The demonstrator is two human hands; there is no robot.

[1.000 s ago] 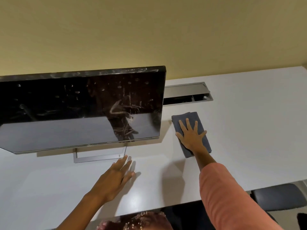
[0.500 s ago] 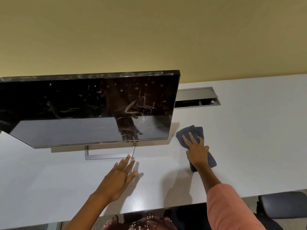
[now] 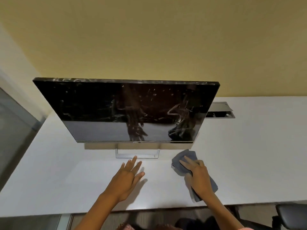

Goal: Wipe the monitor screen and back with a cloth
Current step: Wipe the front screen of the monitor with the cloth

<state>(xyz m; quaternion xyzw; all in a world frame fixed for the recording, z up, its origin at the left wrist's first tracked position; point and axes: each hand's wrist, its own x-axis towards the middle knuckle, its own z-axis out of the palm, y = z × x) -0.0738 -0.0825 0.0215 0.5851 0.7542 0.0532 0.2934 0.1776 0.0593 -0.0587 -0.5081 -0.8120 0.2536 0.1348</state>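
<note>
Since before, right hand (image 3: 200,177) has gathered cloth (image 3: 186,161) nearer monitor (image 3: 126,110).

Bare table (image 3: 249,155) right — monitor (image 3: 126,110) ahead

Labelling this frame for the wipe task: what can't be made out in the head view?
- Back of the monitor: faces away from the camera.
- Cloth: middle covered by the right hand.
- Cable box: left part behind the screen.
- Chair: cut off by the frame's corner.
- Left hand: table contact unclear.
</note>
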